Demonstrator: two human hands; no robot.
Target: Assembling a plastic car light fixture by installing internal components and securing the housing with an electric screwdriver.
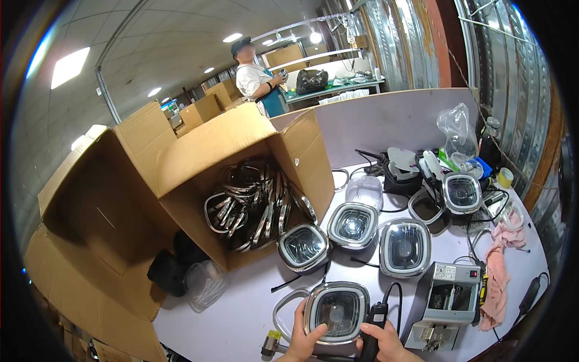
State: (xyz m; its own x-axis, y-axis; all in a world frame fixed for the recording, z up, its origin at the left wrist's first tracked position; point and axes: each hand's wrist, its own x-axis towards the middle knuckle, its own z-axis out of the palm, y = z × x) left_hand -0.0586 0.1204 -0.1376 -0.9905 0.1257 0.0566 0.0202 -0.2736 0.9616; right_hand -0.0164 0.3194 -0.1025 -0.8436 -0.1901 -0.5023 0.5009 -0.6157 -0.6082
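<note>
Nearest, the left hand [303, 339] grips a rounded-square chrome-rimmed lamp housing [336, 312] at the table's near edge; the right hand [386, 344] clasps a black corded tool [375, 323] against it. Three similar housings [354, 225] lie beyond, a grey metal machine [446, 301] right, an open cardboard box of chrome rims [241, 181] far left.

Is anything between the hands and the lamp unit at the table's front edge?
No. The left hand already grips the lamp unit by its lower left edge, and the right hand, holding a black tool, sits beside it.

Left hand [303, 339] gripping the lamp housing [336, 311] edge; right hand [386, 344] fisted around the black tool [374, 329] just right of it.
</note>
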